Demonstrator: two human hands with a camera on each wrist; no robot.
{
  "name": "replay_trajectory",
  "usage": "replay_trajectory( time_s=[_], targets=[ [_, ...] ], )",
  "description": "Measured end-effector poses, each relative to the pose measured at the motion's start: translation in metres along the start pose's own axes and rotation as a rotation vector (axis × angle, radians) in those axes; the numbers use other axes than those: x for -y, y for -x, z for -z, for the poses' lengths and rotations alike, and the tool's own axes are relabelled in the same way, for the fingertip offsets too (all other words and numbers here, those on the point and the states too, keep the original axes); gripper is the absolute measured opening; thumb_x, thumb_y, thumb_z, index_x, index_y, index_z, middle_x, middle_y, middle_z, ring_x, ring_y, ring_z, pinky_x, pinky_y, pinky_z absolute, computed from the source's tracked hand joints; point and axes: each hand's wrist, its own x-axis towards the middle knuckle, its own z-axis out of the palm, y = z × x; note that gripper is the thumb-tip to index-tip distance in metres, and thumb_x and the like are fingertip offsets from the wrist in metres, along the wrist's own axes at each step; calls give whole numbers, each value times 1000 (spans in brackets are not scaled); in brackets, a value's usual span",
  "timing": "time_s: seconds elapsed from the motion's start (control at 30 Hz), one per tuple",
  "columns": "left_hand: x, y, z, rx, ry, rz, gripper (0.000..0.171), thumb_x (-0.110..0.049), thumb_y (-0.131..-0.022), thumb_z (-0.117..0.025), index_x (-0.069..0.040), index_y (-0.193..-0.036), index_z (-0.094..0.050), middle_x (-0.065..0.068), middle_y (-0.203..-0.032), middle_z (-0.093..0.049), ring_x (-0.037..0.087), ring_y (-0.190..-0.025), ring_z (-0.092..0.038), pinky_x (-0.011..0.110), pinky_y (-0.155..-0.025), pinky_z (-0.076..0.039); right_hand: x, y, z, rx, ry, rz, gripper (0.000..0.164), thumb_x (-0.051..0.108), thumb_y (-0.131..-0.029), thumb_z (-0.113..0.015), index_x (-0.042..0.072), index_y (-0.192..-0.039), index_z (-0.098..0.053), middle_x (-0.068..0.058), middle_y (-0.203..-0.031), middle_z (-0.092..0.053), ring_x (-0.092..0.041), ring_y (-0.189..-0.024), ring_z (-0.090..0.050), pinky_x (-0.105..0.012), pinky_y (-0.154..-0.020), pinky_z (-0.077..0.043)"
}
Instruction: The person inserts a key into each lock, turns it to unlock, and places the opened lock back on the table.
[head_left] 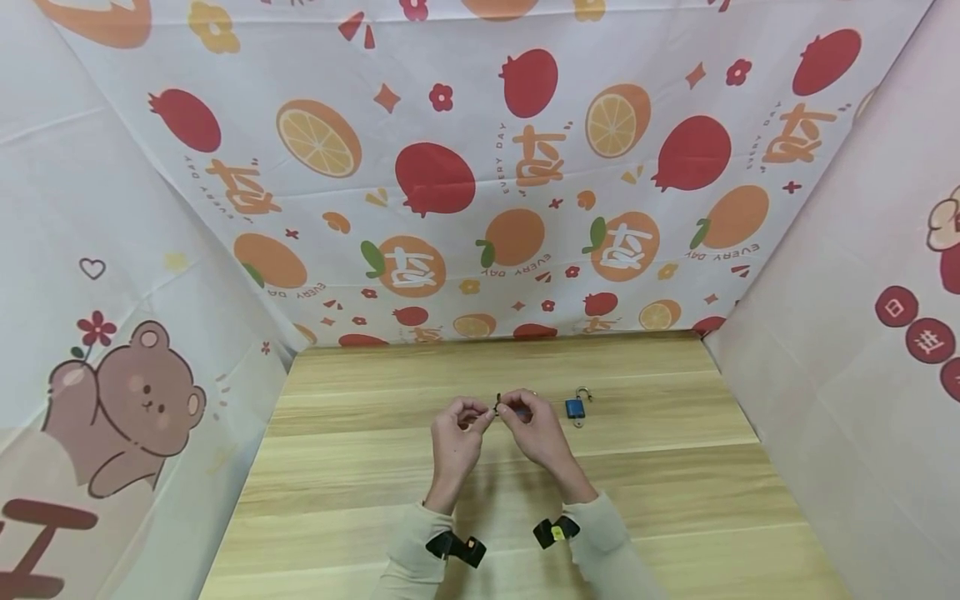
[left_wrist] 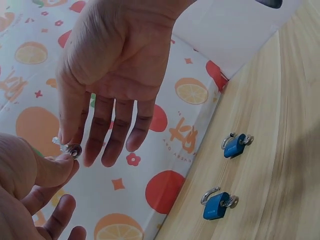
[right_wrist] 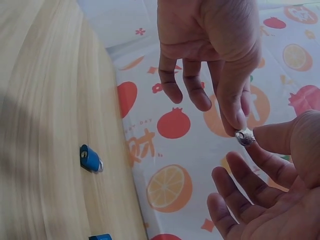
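Small metal piece [right_wrist: 244, 137] sits between the fingers [right_wrist: 232, 107] of left hand [head_left: 455, 446] and right hand [head_left: 538, 433], both pinching it.

Head view faces forward-down; nearer wrist views share the fingers [left_wrist: 119, 129].

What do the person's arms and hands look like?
The left hand and right hand wear no gloves. The sleeves are pale cream. By the wrists, the black left gadget has a tiny orange mark; the black right gadget has a yellow patch.
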Motion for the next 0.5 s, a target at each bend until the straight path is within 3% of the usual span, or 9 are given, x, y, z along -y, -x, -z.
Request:
replay_trajectory(
  time_s=[0.13, 0.5],
  targets=[
    [0, 2, -1, -10, 6, -15, 11, -5, -84, -81, -10, -85, -71, 7, -79, -77, 11, -76, -66, 36, -80, -46, -1, 1, -2, -6, 11, -7, 13, 23, -99, -67, 12, -105, -72, -7, -106, -71, -18, -96, -66, -30, -84, -55],
    [0, 5, -1, -30, 7, 3, 12, -6, -84, -81, -13, -85, -71, 6, -81, -76, 12, -77, -62, 32, -77, -47, 2, 2, -5, -17, -12, 1, 16, 25, -100, -65, 11, -103, -71, -9, -107, -71, -22, -101, -67, -42, -89, -56]
  ],
)
